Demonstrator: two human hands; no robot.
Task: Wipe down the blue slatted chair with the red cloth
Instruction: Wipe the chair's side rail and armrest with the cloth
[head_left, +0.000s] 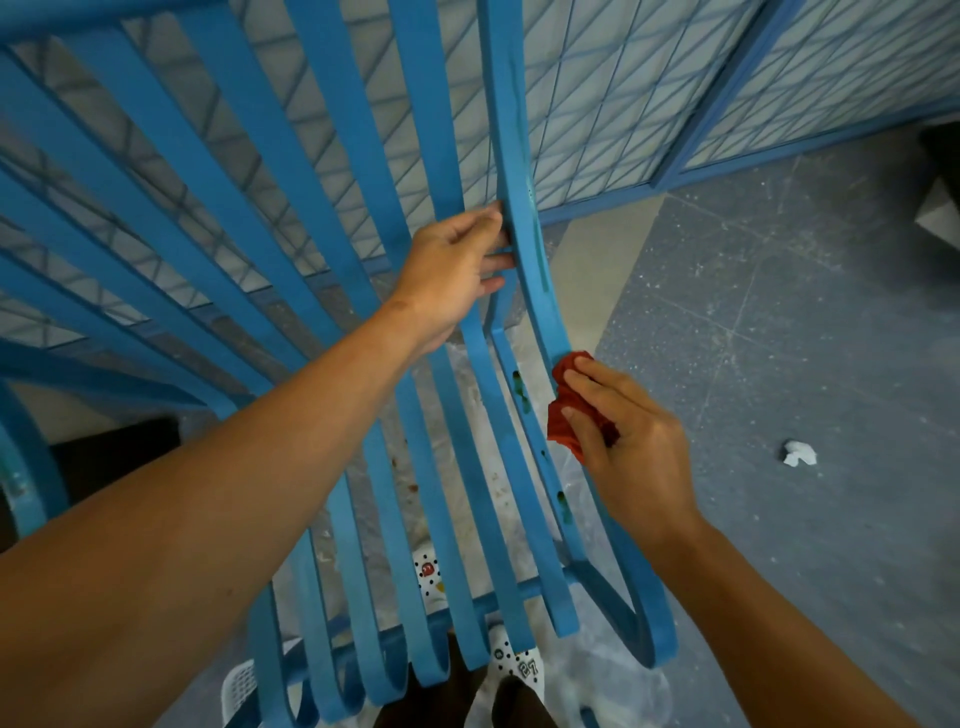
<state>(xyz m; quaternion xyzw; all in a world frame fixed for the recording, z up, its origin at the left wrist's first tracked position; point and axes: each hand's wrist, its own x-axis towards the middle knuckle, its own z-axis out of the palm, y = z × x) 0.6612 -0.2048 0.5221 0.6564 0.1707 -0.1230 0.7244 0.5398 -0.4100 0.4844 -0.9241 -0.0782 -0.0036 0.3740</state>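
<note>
One blue slatted chair (332, 218) is gripped at its outer right rail by the left hand (452, 270), fingers curled around it. One red cloth (571, 410) is pinched against that rail by the right hand (628, 447). "27" is read on a white shoe (519, 665); one crumpled paper scrap (799, 453) is noted on the floor.

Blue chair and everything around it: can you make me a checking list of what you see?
Surface: grey speckled floor, scuffed and dusty.
Job's things: blue slatted chair; red cloth bunched against its outer right rail.
Clutter: crumpled white scrap on the floor.
Hands: left hand grips a slat; right hand presses the cloth to the rail.
Cables: nothing seen.
Surroundings: blue-framed mesh panels behind; patterned white shoes under the seat.
</note>
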